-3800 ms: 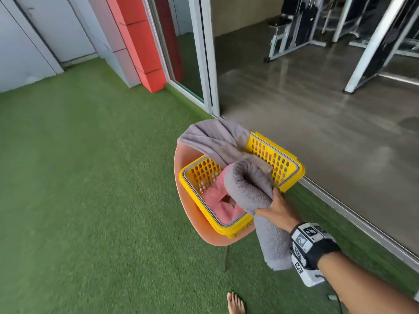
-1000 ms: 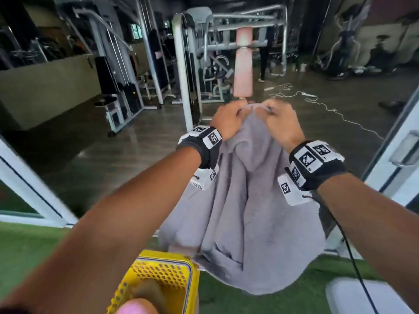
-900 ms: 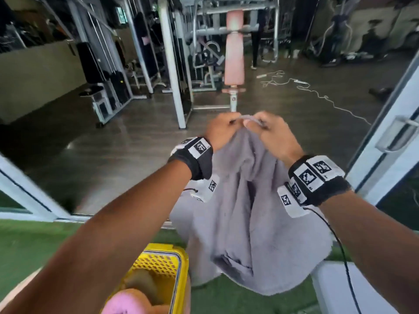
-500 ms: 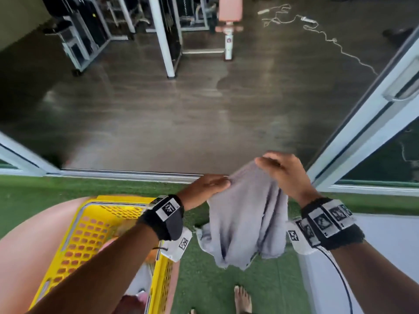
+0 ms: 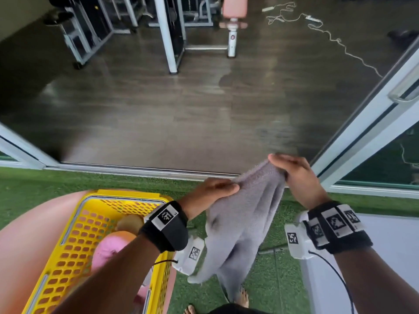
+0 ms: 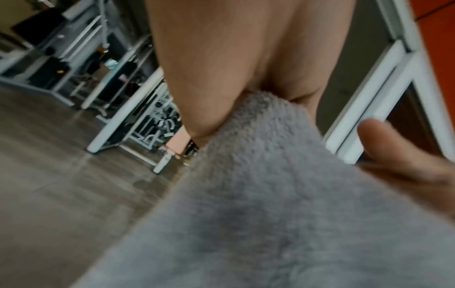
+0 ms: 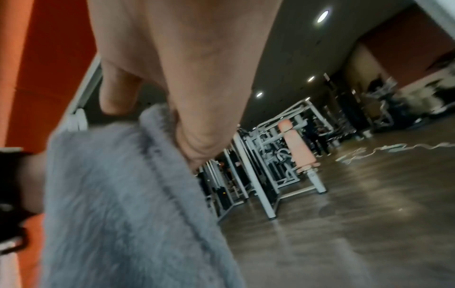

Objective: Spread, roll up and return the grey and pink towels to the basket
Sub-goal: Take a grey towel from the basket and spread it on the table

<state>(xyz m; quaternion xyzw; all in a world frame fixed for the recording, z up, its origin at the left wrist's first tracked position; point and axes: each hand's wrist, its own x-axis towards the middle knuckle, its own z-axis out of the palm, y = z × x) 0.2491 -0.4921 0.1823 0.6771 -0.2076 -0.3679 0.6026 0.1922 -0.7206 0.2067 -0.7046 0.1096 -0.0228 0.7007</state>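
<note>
Nearest, at the bottom of the head view, a bare foot (image 5: 242, 298) stands on the green turf (image 5: 267, 288), with the toes of the other just beside it. Above the foot hangs the grey towel (image 5: 240, 225), bunched lengthwise and dangling free, its lower end close over the toes. Both hands hold it up by its top edge, clear of the ground. The left hand (image 5: 209, 193) pinches the left part of that edge with thumb and curled fingers; in the left wrist view the thumb presses into the fluffy cloth (image 6: 283, 194). The right hand (image 5: 294, 175) grips the other part a little higher, fingers bent over the hem, which shows as a stitched seam in the right wrist view (image 7: 157, 175). The two hands are near each other, so the towel sags in folds between and below them. Each wrist wears a black band with square printed markers.

To the left, just beside the hanging towel but not touching it, a yellow basket (image 5: 74, 245) with slotted walls sits on a pale orange chair seat (image 5: 25, 241). Inside lies the pink towel (image 5: 108, 248), rolled up, partly hidden by the left forearm, with something orange-brown behind it that I cannot make out.

Beyond the turf runs a white door track (image 5: 140, 169), then dark wooden floor (image 5: 181, 105). Farther back stand white gym machines (image 5: 167, 30) and a pale cable (image 5: 335, 39) trailing on the floor
</note>
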